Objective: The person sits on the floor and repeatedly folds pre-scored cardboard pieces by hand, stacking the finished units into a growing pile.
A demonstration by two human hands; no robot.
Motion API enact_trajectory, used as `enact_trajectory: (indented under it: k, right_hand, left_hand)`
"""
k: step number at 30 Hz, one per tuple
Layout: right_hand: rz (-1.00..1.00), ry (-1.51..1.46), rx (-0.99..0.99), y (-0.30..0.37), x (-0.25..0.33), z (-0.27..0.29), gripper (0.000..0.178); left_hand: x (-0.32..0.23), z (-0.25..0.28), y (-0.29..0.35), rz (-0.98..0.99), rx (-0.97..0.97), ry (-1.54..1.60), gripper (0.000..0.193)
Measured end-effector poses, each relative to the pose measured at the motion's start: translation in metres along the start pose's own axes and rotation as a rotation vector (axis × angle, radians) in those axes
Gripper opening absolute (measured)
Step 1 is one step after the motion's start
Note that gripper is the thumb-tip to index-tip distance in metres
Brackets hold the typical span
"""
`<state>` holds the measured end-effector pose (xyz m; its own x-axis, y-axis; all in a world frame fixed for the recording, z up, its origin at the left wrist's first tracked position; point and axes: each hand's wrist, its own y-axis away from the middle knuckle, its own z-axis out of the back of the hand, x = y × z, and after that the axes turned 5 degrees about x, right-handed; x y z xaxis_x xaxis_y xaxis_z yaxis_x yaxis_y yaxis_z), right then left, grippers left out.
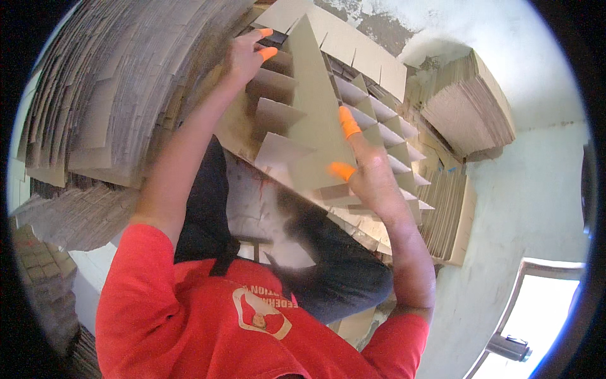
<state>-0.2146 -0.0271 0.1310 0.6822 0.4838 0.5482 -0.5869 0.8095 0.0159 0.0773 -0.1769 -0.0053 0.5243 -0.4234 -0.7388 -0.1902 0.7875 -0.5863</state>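
My right hand (pixel 372 167), with orange finger covers on thumb and index finger, grips the right edge of a long, flat cardboard divider strip (pixel 309 114). The strip stands tilted across several upright cardboard cross strips (pixel 278 114). My left hand (pixel 243 57) wears the same orange covers. Its thumb and index finger are apart beside the strip's far left side, close to the cross strips, with nothing visible between them. Right of the held strip is an interlocked cardboard partition grid (pixel 379 120), partly hidden behind my right hand.
Tall stacks of cardboard sheets (pixel 120 82) rise at left. A slotted cardboard strip (pixel 360 44) lies at the far side. More stacks (pixel 467 104) stand at right, one bundle (pixel 445 208) by the work surface's right end. My legs (pixel 334 259) are below its near edge.
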Motion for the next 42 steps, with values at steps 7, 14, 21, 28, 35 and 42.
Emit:
enact_trajectory:
  k: [7, 14, 21, 28, 35, 42]
  right_hand:
    - [-0.01, 0.005, 0.167, -0.005, -0.004, -0.02, 0.053]
    - [-0.036, 0.171, 0.174, 0.006, -0.019, -0.057, 0.059]
    - [-0.094, 0.502, -0.641, -0.024, -0.094, 0.021, 0.051]
    - [-0.488, 0.511, -0.229, -0.039, -0.198, 0.045, 0.054]
    - [-0.285, 0.227, 0.176, 0.011, -0.085, -0.034, 0.067]
    - [-0.163, 0.4, 0.016, 0.008, -0.11, -0.037, 0.035]
  left_hand:
    - [-0.115, 0.051, 0.094, -0.238, 0.616, -0.114, 0.043]
    - [-0.131, 0.047, 0.109, -0.458, 0.373, -0.241, 0.049]
    - [-0.131, 0.048, 0.126, -0.421, 0.533, -0.365, 0.075]
    - [-0.133, 0.019, 0.103, -0.418, 0.588, -0.478, 0.095]
    - [-0.085, -0.023, 0.042, -0.589, 0.81, -0.578, 0.075]
    - [-0.085, -0.03, 0.026, -0.64, 0.933, -0.603, 0.077]
